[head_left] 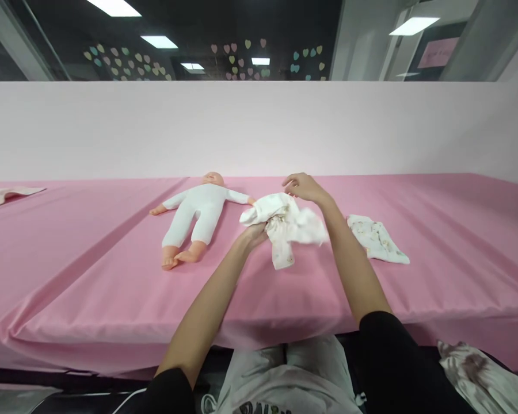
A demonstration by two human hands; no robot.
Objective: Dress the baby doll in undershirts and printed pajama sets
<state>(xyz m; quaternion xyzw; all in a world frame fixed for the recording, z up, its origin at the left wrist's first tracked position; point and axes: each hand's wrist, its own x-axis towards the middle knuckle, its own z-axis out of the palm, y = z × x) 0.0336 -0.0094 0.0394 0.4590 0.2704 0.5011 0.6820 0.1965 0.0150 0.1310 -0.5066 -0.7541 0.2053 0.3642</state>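
Note:
A small white baby garment with a faint print hangs bunched over the middle of the table. My left hand is closed around its underside, with the cloth draping over the fingers. Just above the garment's far edge is my right hand, its fingers bent and apart, holding nothing that I can see. Part of the garment's right side is blurred. To the left lies a baby doll on its back, with a white cloth body and bare hands and feet; one of its hands comes close to the garment.
A folded white printed cloth lies right of my right forearm. The pink tablecloth has a long ridge at left. A pale cloth sits at the far left edge. Below the table at right is a crumpled cloth. A white wall stands behind.

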